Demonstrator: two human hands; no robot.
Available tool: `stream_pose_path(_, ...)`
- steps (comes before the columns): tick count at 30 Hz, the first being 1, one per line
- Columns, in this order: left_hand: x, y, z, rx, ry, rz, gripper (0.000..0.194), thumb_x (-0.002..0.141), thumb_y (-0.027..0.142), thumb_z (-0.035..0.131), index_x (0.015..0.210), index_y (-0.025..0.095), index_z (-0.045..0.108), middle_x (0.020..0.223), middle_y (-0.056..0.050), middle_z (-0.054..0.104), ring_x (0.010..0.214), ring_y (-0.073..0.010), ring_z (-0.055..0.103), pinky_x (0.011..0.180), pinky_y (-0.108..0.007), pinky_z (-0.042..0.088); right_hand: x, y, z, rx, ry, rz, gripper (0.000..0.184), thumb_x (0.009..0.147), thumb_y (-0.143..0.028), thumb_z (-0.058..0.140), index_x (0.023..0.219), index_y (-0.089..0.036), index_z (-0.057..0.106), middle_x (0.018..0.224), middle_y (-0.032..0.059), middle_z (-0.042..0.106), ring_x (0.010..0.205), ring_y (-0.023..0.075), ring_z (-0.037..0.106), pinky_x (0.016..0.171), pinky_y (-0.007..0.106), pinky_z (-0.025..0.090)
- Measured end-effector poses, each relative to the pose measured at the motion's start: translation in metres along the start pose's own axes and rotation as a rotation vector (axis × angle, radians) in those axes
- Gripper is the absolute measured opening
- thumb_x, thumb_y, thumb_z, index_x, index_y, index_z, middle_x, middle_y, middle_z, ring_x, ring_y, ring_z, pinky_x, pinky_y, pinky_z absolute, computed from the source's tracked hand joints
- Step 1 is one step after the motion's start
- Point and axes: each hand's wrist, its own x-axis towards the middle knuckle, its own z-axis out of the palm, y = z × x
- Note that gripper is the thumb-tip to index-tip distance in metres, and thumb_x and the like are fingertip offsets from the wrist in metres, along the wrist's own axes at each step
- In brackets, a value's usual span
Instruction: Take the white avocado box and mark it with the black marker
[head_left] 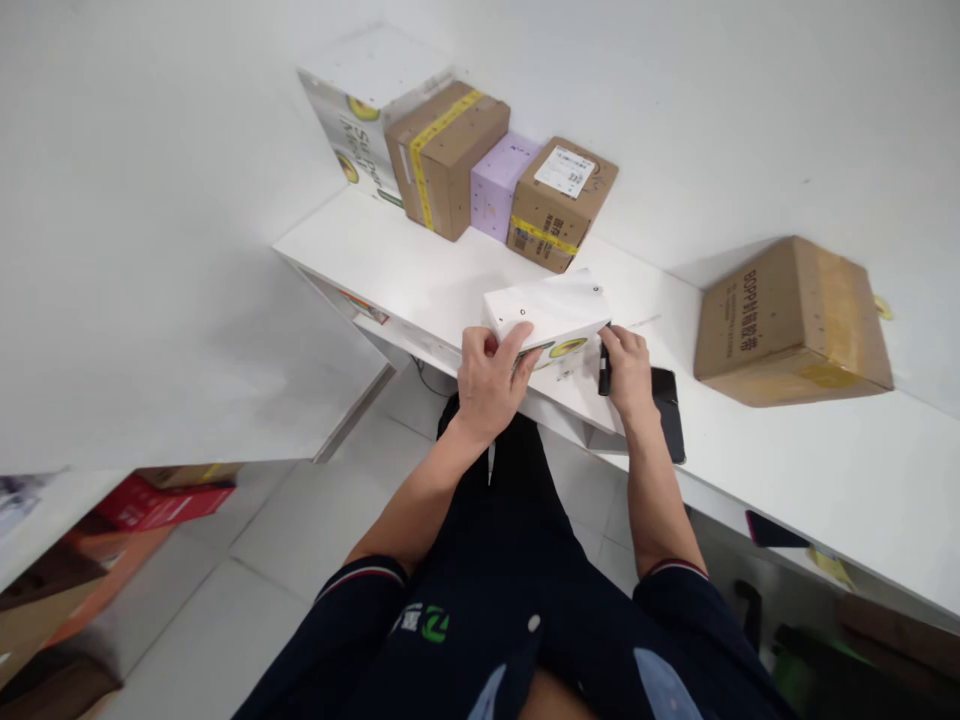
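Observation:
A small white carton [551, 308] with an avocado picture on its front lies near the front edge of the white table [420, 270]. My left hand [491, 378] grips its near left corner, fingers curled over the top. My right hand [626, 368] is closed round a thin black tool [604, 372], perhaps a pen or cutter, held at the carton's right end. A black phone [670, 412] lies flat on the table under my right wrist.
Along the wall stand a tall white printed box [360, 120], a taped brown box [446, 155], a lilac box [499, 185] and a labelled brown box [559, 205]. A larger brown box [791, 325] sits to the right. Red and brown cartons [150, 500] lie at the lower left.

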Motion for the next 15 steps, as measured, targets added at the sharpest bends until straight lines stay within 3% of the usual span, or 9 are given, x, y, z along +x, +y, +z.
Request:
stream_pose_path(3, 0.000, 0.000, 0.000, -0.017, -0.032, -0.023, 0.040, 0.100, 0.050, 0.050, 0.122, 0.020, 0.066, 0.093, -0.005, 0.039, 0.085, -0.0171, 0.046, 0.074, -0.028, 0.048, 0.000, -0.002, 0.006, -0.211, -0.193, -0.020, 0.052, 0.094, -0.012, 0.038, 0.142, -0.020, 0.056, 0.145, 0.0169, 0.058, 0.128, 0.0343, 0.048, 0.099, 0.051, 0.047)
stream_pose_path(8, -0.001, -0.001, -0.002, -0.017, -0.053, -0.029, 0.042, 0.100, 0.051, 0.049, 0.123, 0.020, 0.066, 0.093, -0.005, 0.040, 0.086, -0.0173, 0.046, 0.075, -0.028, 0.048, -0.002, -0.008, 0.012, -0.294, -0.279, -0.030, 0.054, 0.096, -0.015, 0.034, 0.147, -0.021, 0.052, 0.150, 0.0143, 0.055, 0.130, 0.0374, 0.045, 0.099, 0.052, 0.047)
stream_pose_path(12, -0.003, 0.000, -0.006, -0.018, -0.075, -0.029, 0.039, 0.100, 0.047, 0.050, 0.127, 0.022, 0.065, 0.096, -0.006, 0.041, 0.087, -0.0176, 0.047, 0.073, -0.027, 0.048, -0.014, -0.007, 0.004, -0.259, -0.220, 0.038, 0.059, 0.095, -0.013, 0.033, 0.151, -0.022, 0.047, 0.150, 0.0161, 0.054, 0.129, 0.0358, 0.049, 0.100, 0.051, 0.047)
stream_pose_path(15, -0.006, -0.001, -0.008, -0.047, -0.077, -0.033, 0.039, 0.101, 0.043, 0.051, 0.132, 0.024, 0.062, 0.101, -0.007, 0.043, 0.087, -0.0169, 0.048, 0.073, -0.028, 0.048, -0.039, -0.004, -0.014, -0.222, -0.110, 0.236, 0.058, 0.098, -0.026, 0.037, 0.155, -0.016, 0.039, 0.149, 0.0224, 0.052, 0.130, 0.0385, 0.050, 0.103, 0.055, 0.045)
